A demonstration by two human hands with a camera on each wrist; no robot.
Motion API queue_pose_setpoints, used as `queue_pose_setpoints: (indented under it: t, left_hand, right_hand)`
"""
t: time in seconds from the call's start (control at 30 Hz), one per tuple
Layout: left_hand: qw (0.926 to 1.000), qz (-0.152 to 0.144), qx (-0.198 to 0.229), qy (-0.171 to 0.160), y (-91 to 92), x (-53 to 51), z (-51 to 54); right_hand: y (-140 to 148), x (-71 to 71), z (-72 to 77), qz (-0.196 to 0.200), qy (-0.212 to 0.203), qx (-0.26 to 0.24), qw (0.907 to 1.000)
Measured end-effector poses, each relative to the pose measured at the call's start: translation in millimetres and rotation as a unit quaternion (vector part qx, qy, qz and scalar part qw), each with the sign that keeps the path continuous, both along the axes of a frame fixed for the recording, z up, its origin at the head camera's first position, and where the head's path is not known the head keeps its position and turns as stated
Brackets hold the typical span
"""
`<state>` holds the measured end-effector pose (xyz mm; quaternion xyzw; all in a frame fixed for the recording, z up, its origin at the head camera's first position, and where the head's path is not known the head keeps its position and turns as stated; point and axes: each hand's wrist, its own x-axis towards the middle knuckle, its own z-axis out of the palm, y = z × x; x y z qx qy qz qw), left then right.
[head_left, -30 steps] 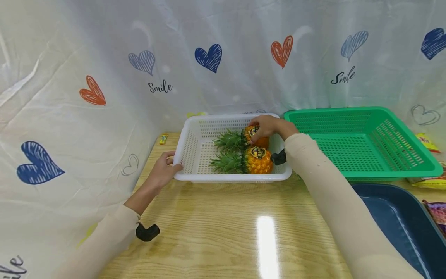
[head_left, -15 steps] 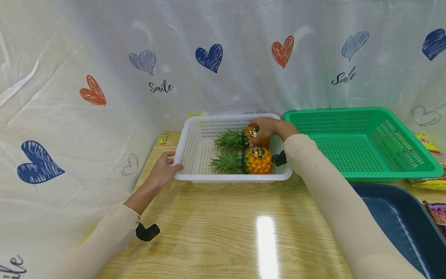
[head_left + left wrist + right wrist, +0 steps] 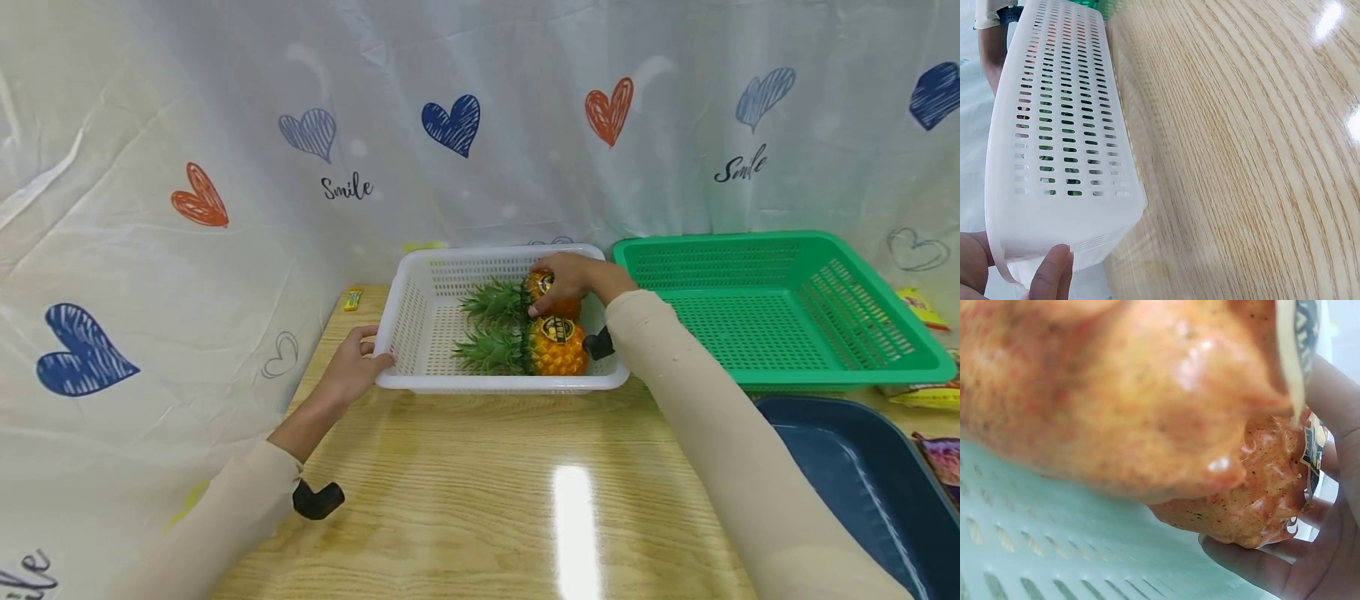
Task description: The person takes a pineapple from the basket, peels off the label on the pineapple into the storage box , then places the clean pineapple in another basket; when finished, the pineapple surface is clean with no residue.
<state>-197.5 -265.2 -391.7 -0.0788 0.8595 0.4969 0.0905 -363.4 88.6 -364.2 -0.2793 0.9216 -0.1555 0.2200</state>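
Note:
Two pineapples lie side by side in a white slotted basket (image 3: pixel 495 382), leaves to the left. My right hand (image 3: pixel 573 277) grips the far pineapple (image 3: pixel 568 307) from above, fingers at its back and thumb at the front. The near pineapple (image 3: pixel 558 347), with a black and yellow label, lies in front of that hand. In the right wrist view it looms blurred in the foreground, and the far pineapple (image 3: pixel 1266 487) shows between my thumb and fingers. My left hand (image 3: pixel 348 364) pinches the basket's left end, thumb on the rim; in the left wrist view its fingers hook the edge.
A green slotted basket (image 3: pixel 840 377) stands right of the white one. A dark blue tray (image 3: pixel 836 406) lies in front of it, with snack packets (image 3: pixel 941 458) along the right edge. One small yellow packet (image 3: pixel 352 299) lies at the table's back left, by the heart-printed curtain (image 3: pixel 517 200).
My right hand has shifted slightly left on the far pineapple, its thumb moving toward the leaf end. The left hand keeps its hold on the basket, and the pineapples stay practically in place.

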Motion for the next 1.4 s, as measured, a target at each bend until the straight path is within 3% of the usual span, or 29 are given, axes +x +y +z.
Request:
queue_pose_setpoints:
  t: [0.3,0.63,1.0,1.4]
  left_hand:
    - [1.0,-0.001,-0.004,0.003,1.1,0.5,2.0]
    - [1.0,0.0,0.003,0.005,0.9,0.3,2.2]
    - [1.0,-0.009,0.002,-0.001,-1.4,0.4,0.0]
    - [0.9999,-0.008,0.003,-0.005,-1.6,1.1,-1.4]
  right_hand:
    - [-2.9,0.6,3.6,-0.017,-0.011,0.013,0.9997]
    - [-0.9,-2.2,3.4,-0.003,-0.029,0.008,0.9996]
    - [-1.1,-1.0,2.6,-0.017,-0.015,0.03,0.9993]
    - [-0.3,-1.4,2.5,0.0,-0.015,0.023,0.9996]
